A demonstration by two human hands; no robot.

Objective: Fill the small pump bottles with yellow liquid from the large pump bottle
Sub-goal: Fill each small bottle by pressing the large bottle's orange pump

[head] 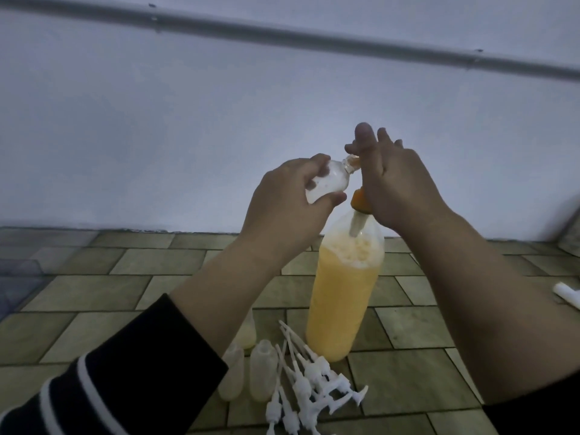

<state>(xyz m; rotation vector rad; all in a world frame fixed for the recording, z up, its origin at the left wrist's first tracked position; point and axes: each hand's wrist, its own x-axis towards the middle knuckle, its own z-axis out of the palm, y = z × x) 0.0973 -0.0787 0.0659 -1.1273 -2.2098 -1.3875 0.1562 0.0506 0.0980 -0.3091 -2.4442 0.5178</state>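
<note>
A large clear bottle (343,296) of yellow liquid with foam on top stands upright on the tiled floor, with an orange pump collar (360,200) at its neck. My right hand (392,180) covers the pump head from above, fingers fairly straight; the nozzle is hidden behind it. My left hand (292,202) grips a small clear bottle (114,183), tilted with its open neck up against the pump's spout. Whether any liquid is inside it I cannot tell.
Three small bottles (263,368) holding some yellow liquid lie or stand on the floor near the front. Beside them is a pile of several white pump tops (314,381). A white object (568,295) lies at the right edge. A wall rises close behind.
</note>
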